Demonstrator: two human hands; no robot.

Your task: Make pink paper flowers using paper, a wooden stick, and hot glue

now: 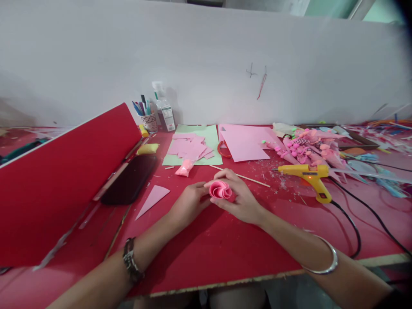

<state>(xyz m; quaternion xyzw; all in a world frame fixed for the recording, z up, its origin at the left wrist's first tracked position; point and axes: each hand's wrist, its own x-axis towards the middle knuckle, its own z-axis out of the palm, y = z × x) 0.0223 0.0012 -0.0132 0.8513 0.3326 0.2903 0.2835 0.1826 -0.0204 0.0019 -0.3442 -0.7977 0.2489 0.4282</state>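
Note:
A rolled pink paper flower (pixel 220 189) with swirled layers stands between my hands above the red table. My right hand (pixel 242 198) wraps round it from the right, with the thumb on the near side and the fingers on the far side. My left hand (pixel 192 201) closes in from the left, its fingertips at the flower's left edge and partly hidden behind it. To the left of that hand lies a pink paper triangle (pixel 153 201). Beyond the hands are a small bag of pink beads (pixel 184 168) and a thin wooden stick (pixel 250 178).
A yellow hot glue gun (pixel 307 171) with a black cord lies at right, before a heap of pink paper cones (pixel 317 148). Pink paper pieces (pixel 189 148) rest on a green sheet (pixel 210 133). A phone (pixel 128 180) and a red board (pixel 74 180) are at left.

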